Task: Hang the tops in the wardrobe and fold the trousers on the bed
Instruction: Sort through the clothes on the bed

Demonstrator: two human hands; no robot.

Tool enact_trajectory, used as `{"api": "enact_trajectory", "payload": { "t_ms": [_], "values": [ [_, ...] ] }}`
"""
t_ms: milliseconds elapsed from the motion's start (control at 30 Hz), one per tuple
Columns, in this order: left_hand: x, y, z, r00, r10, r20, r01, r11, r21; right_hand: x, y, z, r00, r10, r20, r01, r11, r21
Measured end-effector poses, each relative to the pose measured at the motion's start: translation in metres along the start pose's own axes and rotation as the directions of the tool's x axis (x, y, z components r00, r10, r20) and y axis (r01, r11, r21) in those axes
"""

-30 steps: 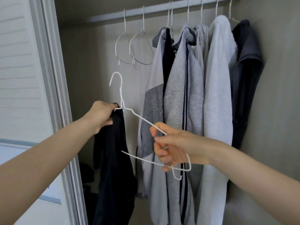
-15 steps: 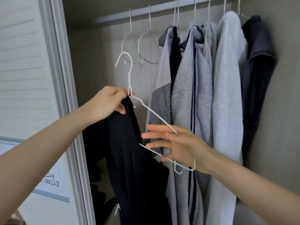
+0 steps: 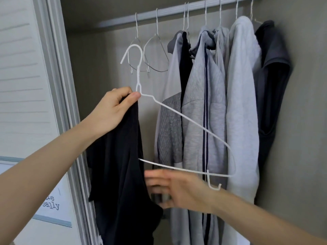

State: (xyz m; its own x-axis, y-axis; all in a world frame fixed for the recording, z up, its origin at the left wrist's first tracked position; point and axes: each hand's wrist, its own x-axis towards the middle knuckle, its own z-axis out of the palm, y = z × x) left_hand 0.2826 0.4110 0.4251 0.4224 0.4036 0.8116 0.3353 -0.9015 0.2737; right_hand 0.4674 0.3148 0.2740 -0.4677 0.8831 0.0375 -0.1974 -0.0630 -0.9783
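Observation:
My left hand point(image 3: 113, 110) grips the collar of a black top point(image 3: 122, 174) together with the neck of a white wire hanger point(image 3: 185, 119), holding both up in front of the open wardrobe. One hanger arm lies inside the top; the other juts out bare to the right. My right hand point(image 3: 177, 188), blurred by motion, is below the hanger's bottom bar with straight fingers reaching toward the black cloth, holding nothing.
The wardrobe rail point(image 3: 177, 9) runs along the top. Two empty hangers point(image 3: 152, 53) hang at its left. Several grey tops point(image 3: 212, 103) and a dark one point(image 3: 272, 76) fill the right part. A white slatted door point(image 3: 23, 85) stands at the left.
My right hand let go of the hanger's lower bar, opened, and dropped below it toward the black top. My left hand lifted the hanger and top higher.

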Motion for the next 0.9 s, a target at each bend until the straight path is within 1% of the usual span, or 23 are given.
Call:
{"api": "enact_trajectory", "payload": {
  "t_ms": [33, 67, 100, 133, 200, 267, 400, 467, 533, 600, 633, 700, 767, 800, 833, 867, 900],
  "values": [
    [-0.001, 0.000, 0.000, 1.000, -0.006, 0.004, 0.006, 1.000, -0.019, 0.000, 0.006, 0.006, 0.999, -0.004, -0.047, -0.003, 0.990, -0.138],
    [-0.001, -0.001, 0.002, 1.000, -0.013, 0.009, 0.014, 0.999, -0.039, 0.000, 0.010, 0.013, 0.994, -0.047, -0.097, 0.015, 0.953, -0.301],
    [-0.001, -0.002, 0.003, 1.000, -0.022, 0.010, 0.022, 0.998, -0.055, 0.000, 0.013, 0.018, 0.983, -0.125, -0.137, 0.051, 0.892, -0.450],
    [-0.001, -0.003, 0.004, 0.999, -0.036, 0.003, 0.036, 0.997, -0.065, 0.001, 0.014, 0.024, 0.960, -0.225, -0.165, 0.101, 0.831, -0.546],
    [-0.001, -0.007, 0.006, 0.997, -0.065, -0.041, 0.062, 0.995, -0.079, 0.002, 0.013, 0.035, 0.891, -0.404, -0.209, 0.197, 0.756, -0.624],
    [-0.002, -0.009, 0.009, 0.989, -0.102, -0.103, 0.094, 0.993, -0.078, 0.003, 0.014, 0.042, 0.844, -0.494, -0.209, 0.224, 0.678, -0.700],
    [-0.001, -0.007, 0.012, 0.956, -0.197, -0.218, 0.171, 0.977, -0.129, 0.006, 0.022, 0.043, 0.817, -0.543, -0.195, 0.135, 0.509, -0.850],
    [-0.001, -0.006, 0.012, 0.943, -0.236, -0.237, 0.202, 0.967, -0.158, 0.007, 0.023, 0.040, 0.794, -0.581, -0.176, 0.110, 0.423, -0.900],
    [-0.002, -0.006, 0.012, 0.931, -0.272, -0.244, 0.228, 0.954, -0.196, 0.007, 0.025, 0.035, 0.753, -0.642, -0.143, 0.110, 0.337, -0.935],
    [-0.004, -0.006, 0.012, 0.917, -0.308, -0.252, 0.242, 0.934, -0.262, 0.007, 0.028, 0.025, 0.717, -0.687, -0.123, 0.113, 0.289, -0.951],
    [-0.004, -0.007, 0.011, 0.911, -0.326, -0.251, 0.246, 0.921, -0.301, 0.008, 0.030, 0.020, 0.714, -0.689, -0.124, 0.107, 0.282, -0.953],
    [-0.007, -0.007, 0.011, 0.903, -0.358, -0.236, 0.261, 0.896, -0.358, 0.010, 0.031, 0.009, 0.743, -0.657, -0.130, 0.063, 0.262, -0.963],
    [-0.009, -0.009, 0.008, 0.899, -0.378, -0.221, 0.279, 0.884, -0.376, 0.008, 0.030, -0.006, 0.821, -0.555, -0.135, -0.006, 0.229, -0.973],
    [-0.010, -0.011, 0.005, 0.896, -0.386, -0.220, 0.289, 0.882, -0.371, 0.003, 0.027, -0.015, 0.866, -0.478, -0.146, -0.054, 0.200, -0.978],
    [-0.012, -0.014, 0.001, 0.893, -0.393, -0.221, 0.300, 0.883, -0.360, -0.003, 0.023, -0.024, 0.896, -0.417, -0.152, -0.095, 0.156, -0.983],
    [-0.014, -0.018, -0.003, 0.889, -0.401, -0.221, 0.313, 0.884, -0.347, -0.011, 0.018, -0.034, 0.906, -0.395, -0.152, -0.120, 0.104, -0.987],
    [-0.018, -0.023, -0.007, 0.886, -0.409, -0.221, 0.325, 0.885, -0.333, -0.020, 0.011, -0.044, 0.901, -0.405, -0.155, -0.143, 0.060, -0.988]
  ]
}}
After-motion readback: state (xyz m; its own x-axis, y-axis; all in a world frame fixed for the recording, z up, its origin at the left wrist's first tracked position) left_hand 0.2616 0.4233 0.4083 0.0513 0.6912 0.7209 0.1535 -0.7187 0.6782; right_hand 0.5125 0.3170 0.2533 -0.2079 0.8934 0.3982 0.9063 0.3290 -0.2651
